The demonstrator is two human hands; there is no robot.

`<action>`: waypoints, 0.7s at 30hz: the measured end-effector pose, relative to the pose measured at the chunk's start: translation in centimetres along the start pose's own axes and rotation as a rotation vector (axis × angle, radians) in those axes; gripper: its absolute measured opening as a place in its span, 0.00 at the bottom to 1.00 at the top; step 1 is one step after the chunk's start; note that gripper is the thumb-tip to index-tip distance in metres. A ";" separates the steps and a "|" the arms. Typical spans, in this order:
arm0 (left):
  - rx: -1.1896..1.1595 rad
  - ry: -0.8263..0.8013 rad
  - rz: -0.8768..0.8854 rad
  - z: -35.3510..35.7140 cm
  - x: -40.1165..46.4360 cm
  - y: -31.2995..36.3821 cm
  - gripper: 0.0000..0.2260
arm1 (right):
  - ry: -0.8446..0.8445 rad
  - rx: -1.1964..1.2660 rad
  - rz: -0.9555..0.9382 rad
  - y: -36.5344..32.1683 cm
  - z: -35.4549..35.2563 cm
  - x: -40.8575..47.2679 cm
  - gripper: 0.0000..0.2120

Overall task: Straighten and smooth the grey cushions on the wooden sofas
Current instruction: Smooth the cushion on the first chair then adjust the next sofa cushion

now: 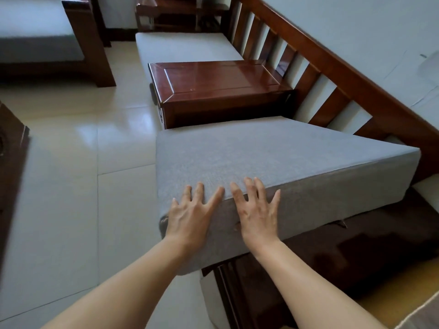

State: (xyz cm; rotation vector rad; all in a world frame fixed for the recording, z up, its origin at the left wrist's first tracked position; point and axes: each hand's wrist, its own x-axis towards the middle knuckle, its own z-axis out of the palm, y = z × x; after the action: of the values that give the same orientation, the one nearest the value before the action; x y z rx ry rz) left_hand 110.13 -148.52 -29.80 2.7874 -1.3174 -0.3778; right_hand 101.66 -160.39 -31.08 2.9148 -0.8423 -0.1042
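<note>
A thick, square-edged grey cushion [273, 162] of coarse woven fabric lies askew on the dark wooden sofa [332, 74], its near corner jutting past the seat over the glossy tiled floor [71, 186]. The left hand [190, 217] and right hand [257, 214] press flat on the cushion's near edge, fingers spread and straight. Behind the cushion sits a polished reddish wooden table [218, 84].

Both hands are pressing flat, fingers spread, on the near edge of a thick grey fabric seat cushion [273, 157]: left hand [192, 214], right hand [256, 212]. The cushion is lying askew, overhanging the dark wooden slatted sofa [332, 74] beside a glossy reddish-brown wooden side table [218, 81].
</note>
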 end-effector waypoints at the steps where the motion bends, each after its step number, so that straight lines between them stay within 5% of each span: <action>1: 0.016 0.042 0.011 0.2 1.0 -0.3 0.36 | 0.026 0.001 0.036 0.3 0.2 0.9 0.51; 5: -0.019 -0.028 0.144 2.8 3.3 2.6 0.33 | -0.144 -0.017 0.067 3.3 3.3 1.7 0.43; 11: 0.066 0.058 -0.060 6.1 7.2 0.5 0.28 | -0.144 0.130 0.086 5.7 7.5 3.3 0.36; 21: 0.014 -0.083 0.141 3.2 4.8 2.0 0.27 | -0.152 0.188 0.021 3.6 2.5 1.4 0.28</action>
State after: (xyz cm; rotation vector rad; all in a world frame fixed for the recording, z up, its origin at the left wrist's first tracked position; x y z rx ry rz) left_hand 110.79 -153.27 -33.62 2.6961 -1.5283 -0.4839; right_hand 100.68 -164.41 -33.16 3.1043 -0.9546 -0.2614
